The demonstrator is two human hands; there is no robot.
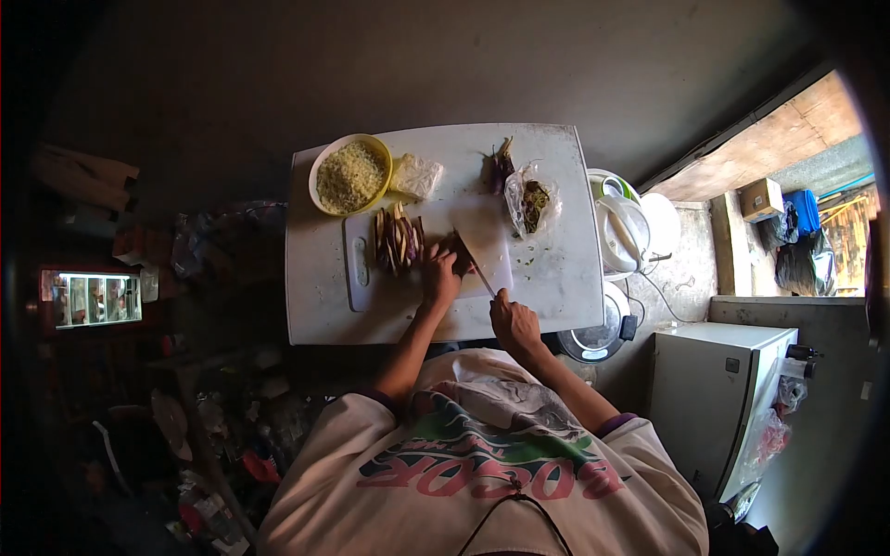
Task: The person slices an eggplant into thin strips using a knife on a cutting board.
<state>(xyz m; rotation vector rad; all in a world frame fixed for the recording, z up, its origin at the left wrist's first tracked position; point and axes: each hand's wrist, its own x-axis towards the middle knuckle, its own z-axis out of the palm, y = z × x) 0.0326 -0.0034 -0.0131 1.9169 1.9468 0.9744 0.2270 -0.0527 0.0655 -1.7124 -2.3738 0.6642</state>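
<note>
My right hand (514, 320) is closed round the handle of a knife (478, 263), whose blade slants up and left over a white cutting board (357, 295). Beside the blade, my left hand (441, 275) has its fingers curled down on a dark piece of eggplant (463, 252), mostly hidden by the fingers. Long cut strips of purple and pale eggplant (399, 243) lie in a bunch on the board, left of my left hand.
A yellow bowl (387, 190) of chopped pale food stands at the table's back left, beside a wrapped whitish block (419, 176). Whole eggplants (502, 170) and a plastic bag of greens (535, 206) lie at the back right. White appliances (623, 232) stand right of the table (565, 278).
</note>
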